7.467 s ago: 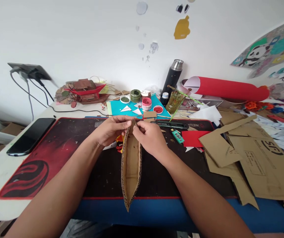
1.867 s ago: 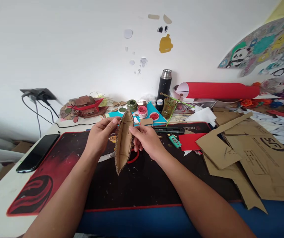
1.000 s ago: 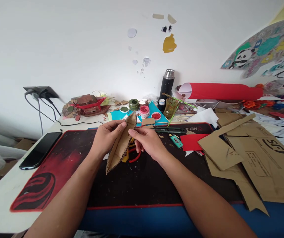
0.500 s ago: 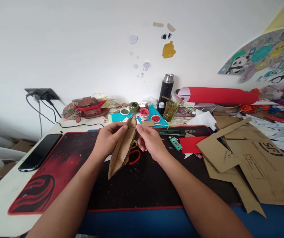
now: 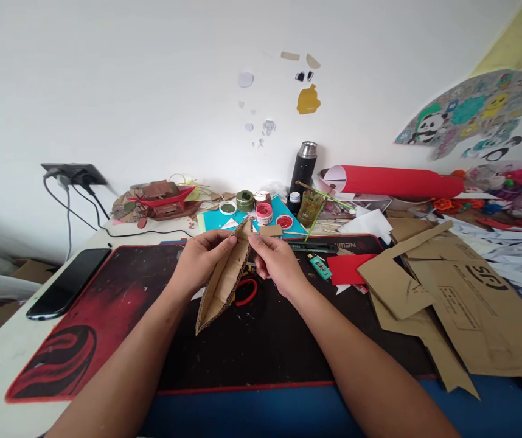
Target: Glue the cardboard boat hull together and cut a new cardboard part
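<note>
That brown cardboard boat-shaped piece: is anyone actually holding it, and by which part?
Yes. Both hands hold the brown corrugated cardboard boat-shaped piece at its far pointed end: the left hand and the right hand pinch it there from opposite sides.

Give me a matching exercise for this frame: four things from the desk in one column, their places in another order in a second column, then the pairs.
Things:
1. brown boat-shaped cardboard piece
2. black smartphone
3. black steel-capped flask
4. red corrugated paper roll

Places:
A. lying along the wall, right of the flask
B. held between left hand and right hand
C. flat on the white desk edge, left of the mat
D. upright against the wall

Pairs: 1-B, 2-C, 3-D, 4-A
</note>
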Demonstrator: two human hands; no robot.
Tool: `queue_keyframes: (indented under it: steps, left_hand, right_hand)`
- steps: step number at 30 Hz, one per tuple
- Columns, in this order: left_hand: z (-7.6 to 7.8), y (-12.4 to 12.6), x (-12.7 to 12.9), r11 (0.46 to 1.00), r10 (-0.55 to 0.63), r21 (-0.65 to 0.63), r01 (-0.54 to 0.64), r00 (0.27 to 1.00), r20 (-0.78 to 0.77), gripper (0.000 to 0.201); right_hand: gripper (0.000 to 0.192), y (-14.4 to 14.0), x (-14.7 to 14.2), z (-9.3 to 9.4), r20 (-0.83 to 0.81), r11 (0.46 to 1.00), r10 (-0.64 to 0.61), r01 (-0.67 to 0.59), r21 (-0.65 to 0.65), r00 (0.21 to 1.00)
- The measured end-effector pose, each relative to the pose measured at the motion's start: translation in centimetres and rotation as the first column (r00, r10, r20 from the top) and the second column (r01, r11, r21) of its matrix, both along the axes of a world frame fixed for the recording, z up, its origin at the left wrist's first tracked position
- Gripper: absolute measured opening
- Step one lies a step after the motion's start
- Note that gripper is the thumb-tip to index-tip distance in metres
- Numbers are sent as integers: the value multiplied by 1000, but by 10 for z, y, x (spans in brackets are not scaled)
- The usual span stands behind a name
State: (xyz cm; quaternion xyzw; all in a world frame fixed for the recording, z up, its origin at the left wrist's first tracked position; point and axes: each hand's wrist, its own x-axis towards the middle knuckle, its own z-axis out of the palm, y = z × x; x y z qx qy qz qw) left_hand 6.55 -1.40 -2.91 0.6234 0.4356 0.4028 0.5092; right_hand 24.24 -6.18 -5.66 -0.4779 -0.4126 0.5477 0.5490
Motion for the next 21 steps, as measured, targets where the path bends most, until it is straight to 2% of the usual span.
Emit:
queue_keyframes:
  steps: [7,15,21]
  left_hand:
    - [2,1,-5,999,-15,44,24,982,-187,49]
    - [-2,5,-7,988,-125,66,143,966,-225,53]
    - [-1,2,-6,948,-300,38,315,928,-221,48]
  right_hand:
    - [60,0,0,2,-60,1000,28,-28,0,998]
    - [55,1,4,6,-124,999,-37,39,16,992]
    - [50,1,5,10,-177,996,-63,73,48,982]
